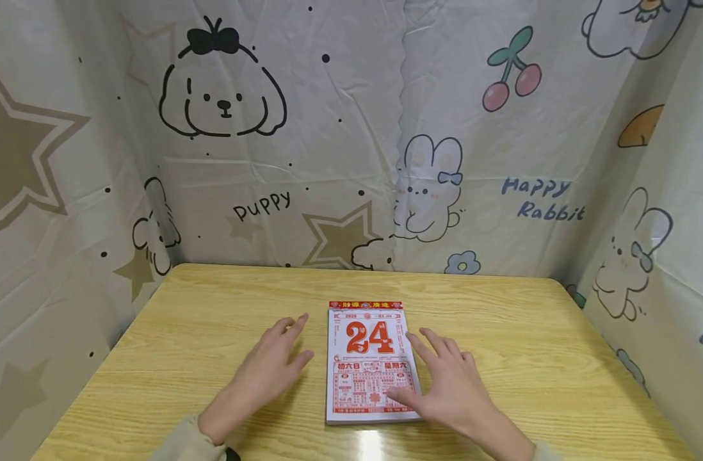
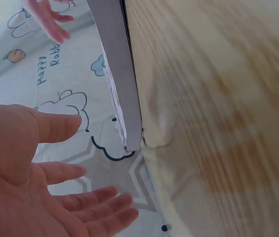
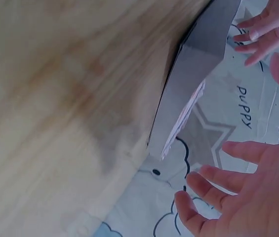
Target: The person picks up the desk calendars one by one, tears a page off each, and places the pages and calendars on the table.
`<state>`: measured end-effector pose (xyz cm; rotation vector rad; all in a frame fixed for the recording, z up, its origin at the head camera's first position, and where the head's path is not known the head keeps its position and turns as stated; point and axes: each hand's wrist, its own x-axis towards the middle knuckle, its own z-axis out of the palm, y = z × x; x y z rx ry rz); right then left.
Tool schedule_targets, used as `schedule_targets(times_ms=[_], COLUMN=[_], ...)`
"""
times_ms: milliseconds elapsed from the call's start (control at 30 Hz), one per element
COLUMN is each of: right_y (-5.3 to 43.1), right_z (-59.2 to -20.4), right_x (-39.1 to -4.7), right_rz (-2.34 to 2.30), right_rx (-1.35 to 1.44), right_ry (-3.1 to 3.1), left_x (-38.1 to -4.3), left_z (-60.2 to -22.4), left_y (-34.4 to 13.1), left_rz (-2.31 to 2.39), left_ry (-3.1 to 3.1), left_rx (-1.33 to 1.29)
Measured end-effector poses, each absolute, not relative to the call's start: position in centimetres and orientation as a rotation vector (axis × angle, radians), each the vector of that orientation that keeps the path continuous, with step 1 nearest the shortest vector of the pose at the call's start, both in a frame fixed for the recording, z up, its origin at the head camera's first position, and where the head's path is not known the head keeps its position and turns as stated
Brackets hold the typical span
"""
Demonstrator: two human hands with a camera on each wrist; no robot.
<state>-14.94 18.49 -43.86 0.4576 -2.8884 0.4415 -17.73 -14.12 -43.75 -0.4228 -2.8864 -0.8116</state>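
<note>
A thick tear-off calendar (image 1: 371,365) lies flat near the middle of the table, its top page printed with a large red 24 under a red header strip. Left of it, my left hand (image 1: 271,362) hovers with fingers spread, apart from the calendar's edge. My right hand (image 1: 452,384) is at the right edge, thumb overlapping the lower page in the head view, fingers extended. From the left wrist, the calendar's side (image 2: 117,64) shows as a pale thick stack beyond the open palm (image 2: 11,173). The right wrist view shows the opposite side (image 3: 183,94) past the relaxed fingers.
The wood-grain table (image 1: 213,307) reaches back to a printed curtain (image 1: 340,128), which also hangs along the left and right sides. Light sleeves show at both forearms, with something black at the left cuff (image 1: 232,454).
</note>
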Motion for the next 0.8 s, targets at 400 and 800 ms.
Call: schedule_targets(times_ms=[400, 800], right_y=[17.0, 16.8], right_z=[-44.4, -44.7], right_x=[-14.4, -14.3], right_rz=[0.467, 0.583], right_rx=[0.491, 0.462], right_ry=[-2.950, -2.959], left_x=[-18.2, -18.7], left_z=[-43.8, -43.9], left_y=[-13.5, -13.7], left_rz=[-1.183, -1.727], left_ry=[-2.857, -2.829], left_rx=[-0.399, -0.337])
